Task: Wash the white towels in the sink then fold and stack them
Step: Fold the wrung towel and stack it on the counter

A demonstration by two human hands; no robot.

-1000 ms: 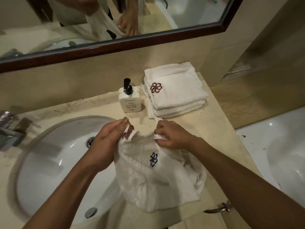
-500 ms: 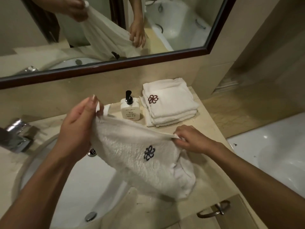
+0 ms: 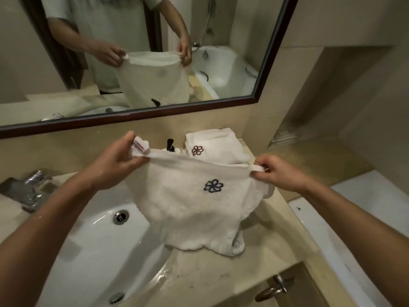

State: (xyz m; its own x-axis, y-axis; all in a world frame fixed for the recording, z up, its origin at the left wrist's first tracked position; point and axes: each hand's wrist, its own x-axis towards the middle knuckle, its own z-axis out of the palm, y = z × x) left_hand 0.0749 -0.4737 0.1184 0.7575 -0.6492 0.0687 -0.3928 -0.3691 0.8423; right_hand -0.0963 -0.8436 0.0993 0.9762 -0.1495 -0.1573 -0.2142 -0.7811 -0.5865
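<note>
A white towel (image 3: 194,202) with a dark flower emblem hangs stretched between my hands above the counter and the sink's right side. My left hand (image 3: 117,158) pinches its upper left corner, where a small label sticks up. My right hand (image 3: 276,173) pinches the upper right corner. The towel's lower edge droops onto the counter (image 3: 265,247). Behind it lies a stack of folded white towels (image 3: 219,145) with a red flower emblem on top. The white sink (image 3: 93,244) sits below left.
A soap pump bottle (image 3: 170,146) peeks over the towel's top edge. The chrome faucet (image 3: 31,189) stands at the left. A dark-framed mirror (image 3: 141,116) hangs above. A bathtub (image 3: 365,229) lies to the right, and a cabinet handle (image 3: 274,289) is below the counter.
My hands have moved apart and lifted the towel, pulling its top edge taut so it hangs flat. The view has tilted up toward the mirror.
</note>
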